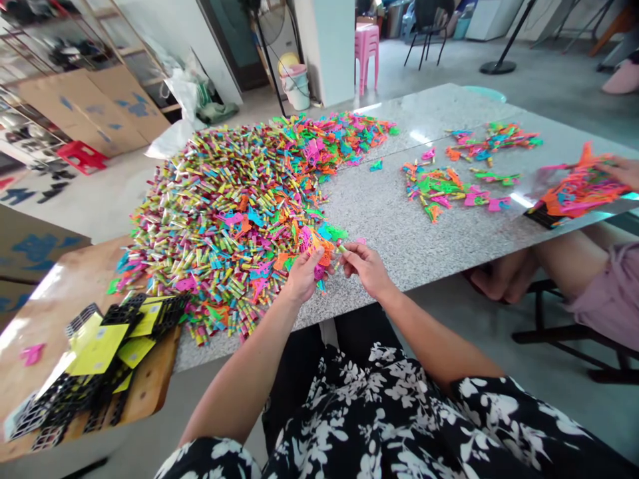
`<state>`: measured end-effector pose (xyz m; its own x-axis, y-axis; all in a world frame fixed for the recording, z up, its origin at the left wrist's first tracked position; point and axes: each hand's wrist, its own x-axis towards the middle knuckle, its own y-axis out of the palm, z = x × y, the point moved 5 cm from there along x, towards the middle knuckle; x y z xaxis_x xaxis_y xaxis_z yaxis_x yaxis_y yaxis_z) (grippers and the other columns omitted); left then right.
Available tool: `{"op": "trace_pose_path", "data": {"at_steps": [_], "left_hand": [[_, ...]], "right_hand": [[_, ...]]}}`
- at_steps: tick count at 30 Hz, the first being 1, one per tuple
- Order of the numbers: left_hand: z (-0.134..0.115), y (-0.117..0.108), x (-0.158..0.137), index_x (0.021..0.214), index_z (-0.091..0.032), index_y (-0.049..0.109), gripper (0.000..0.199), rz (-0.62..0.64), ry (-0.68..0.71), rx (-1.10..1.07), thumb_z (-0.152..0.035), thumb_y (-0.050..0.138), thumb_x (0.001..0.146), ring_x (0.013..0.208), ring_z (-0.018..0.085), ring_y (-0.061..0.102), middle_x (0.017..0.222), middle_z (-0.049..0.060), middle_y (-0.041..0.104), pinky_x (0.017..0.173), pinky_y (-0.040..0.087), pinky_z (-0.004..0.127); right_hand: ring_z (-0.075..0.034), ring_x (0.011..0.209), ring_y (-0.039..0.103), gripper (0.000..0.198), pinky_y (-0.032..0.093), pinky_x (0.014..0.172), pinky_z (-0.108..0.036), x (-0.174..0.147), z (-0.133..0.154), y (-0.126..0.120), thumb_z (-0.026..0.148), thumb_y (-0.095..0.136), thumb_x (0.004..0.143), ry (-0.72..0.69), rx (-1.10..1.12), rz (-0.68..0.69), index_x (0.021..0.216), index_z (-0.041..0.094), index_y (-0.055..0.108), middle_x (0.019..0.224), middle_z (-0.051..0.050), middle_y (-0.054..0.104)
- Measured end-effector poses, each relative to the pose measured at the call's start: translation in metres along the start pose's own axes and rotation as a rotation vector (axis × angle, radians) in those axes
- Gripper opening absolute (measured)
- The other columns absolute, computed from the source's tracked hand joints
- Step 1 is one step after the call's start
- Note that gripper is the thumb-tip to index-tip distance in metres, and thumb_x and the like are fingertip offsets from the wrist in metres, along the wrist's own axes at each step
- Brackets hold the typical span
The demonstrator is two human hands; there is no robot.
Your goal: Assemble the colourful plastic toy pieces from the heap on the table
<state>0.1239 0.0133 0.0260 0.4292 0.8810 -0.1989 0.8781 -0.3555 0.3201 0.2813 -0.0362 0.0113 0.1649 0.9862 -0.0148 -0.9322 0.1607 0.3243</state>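
Observation:
My left hand (302, 276) is closed around a small bunch of orange and pink plastic pieces (322, 247), which look like tiny toy guns. Close to its right, my right hand (368, 268) has its thumb and fingers pinched at a small pale-green-tipped piece (341, 248), too small to name for certain. Both hands are just above the near edge of the granite table (369, 206). Behind and left of them spreads a big heap of short yellow-and-red tubes (214, 179). Bright plastic pieces (319, 150) in pink, green, orange and blue are mixed along its right side.
Black grid racks with yellow cards (102, 346) lie on a wooden board (160, 369) at left. Loose coloured clusters (439, 186) sit on the table's right half. Another person's hand (626, 171) rests on an orange pile (582, 193) at far right.

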Motion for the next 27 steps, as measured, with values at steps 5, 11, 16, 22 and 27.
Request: {"op": "trace_pose_path", "data": {"at_steps": [5, 11, 16, 22, 27], "left_hand": [[0.000, 0.005, -0.002, 0.100, -0.014, 0.076, 0.051, 0.026, 0.011, 0.018, -0.060, 0.088, 0.082, 0.061, 0.013, 0.068, 0.098, 0.010, 0.081, 0.045, 0.044, 0.022], [0.004, 0.007, -0.003, 0.101, -0.015, 0.075, 0.053, -0.008, 0.017, 0.073, -0.063, 0.086, 0.082, 0.061, 0.013, 0.067, 0.099, 0.010, 0.080, 0.045, 0.045, 0.023], [0.010, 0.009, -0.006, 0.101, -0.015, 0.073, 0.053, -0.041, 0.018, 0.076, -0.062, 0.087, 0.081, 0.059, 0.013, 0.066, 0.094, 0.008, 0.077, 0.044, 0.044, 0.023], [0.020, -0.001, 0.002, 0.101, -0.015, 0.073, 0.049, -0.048, -0.114, 0.039, -0.061, 0.080, 0.089, 0.058, 0.015, 0.068, 0.087, 0.007, 0.076, 0.041, 0.045, 0.024], [0.026, -0.014, 0.004, 0.115, -0.016, 0.073, 0.039, -0.055, -0.252, -0.028, -0.048, 0.077, 0.094, 0.065, 0.020, 0.075, 0.090, 0.008, 0.078, 0.046, 0.054, 0.026]], "right_hand": [[-0.013, 0.055, 0.060, 0.041, 0.050, 0.054, -0.029, -0.002, 0.001, -0.003, 0.056, 0.081, 0.086, -0.056, -0.064, -0.026, 0.104, 0.021, 0.070, 0.077, 0.000, 0.071], [-0.015, 0.060, 0.059, 0.031, 0.048, 0.058, -0.030, -0.010, 0.001, -0.006, 0.050, 0.075, 0.093, -0.176, -0.254, -0.053, 0.106, 0.023, 0.070, 0.072, 0.003, 0.064], [-0.017, 0.066, 0.062, 0.032, 0.049, 0.061, -0.031, -0.015, -0.005, -0.008, 0.050, 0.072, 0.093, -0.178, -0.368, -0.018, 0.109, 0.023, 0.069, 0.081, -0.001, 0.069], [-0.016, 0.060, 0.062, 0.030, 0.048, 0.055, -0.029, -0.008, -0.010, -0.032, 0.049, 0.071, 0.093, -0.086, -0.455, -0.135, 0.105, 0.021, 0.071, 0.079, -0.003, 0.072], [-0.012, 0.047, 0.054, 0.030, 0.042, 0.043, -0.025, 0.029, 0.001, -0.101, 0.045, 0.077, 0.086, 0.005, -0.322, -0.437, 0.098, 0.020, 0.068, 0.076, -0.002, 0.071]]}}
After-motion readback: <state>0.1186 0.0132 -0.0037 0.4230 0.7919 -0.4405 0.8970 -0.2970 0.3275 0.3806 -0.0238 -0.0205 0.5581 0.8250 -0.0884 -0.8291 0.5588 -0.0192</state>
